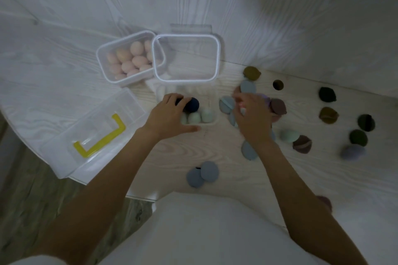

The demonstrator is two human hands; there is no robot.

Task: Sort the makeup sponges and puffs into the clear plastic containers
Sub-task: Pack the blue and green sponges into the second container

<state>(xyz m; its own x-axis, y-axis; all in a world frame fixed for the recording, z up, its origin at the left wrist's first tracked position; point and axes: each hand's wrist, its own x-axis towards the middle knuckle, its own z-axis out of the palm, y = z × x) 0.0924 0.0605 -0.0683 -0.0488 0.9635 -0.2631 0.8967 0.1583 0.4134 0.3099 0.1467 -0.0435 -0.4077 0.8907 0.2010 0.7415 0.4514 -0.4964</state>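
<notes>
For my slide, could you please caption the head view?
Left hand places a navy sponge into a clear container beside mint sponges.

Two hands [170, 118], three mint sponges [195, 118] – one navy sponge [191, 104], two lids [186, 58]

Your left hand [170, 114] curls its fingers [172, 101] over a navy sponge [191, 104] above three mint sponges [195, 117], while your right hand [252, 114] blurs over blue-grey puffs [227, 104] just beside its fingers.

Peach sponges [131, 58] fill one clear container [103, 64]; mint sponges [195, 117] and a navy sponge [192, 104] sit in another; puffs [202, 173] lie scattered.
</notes>
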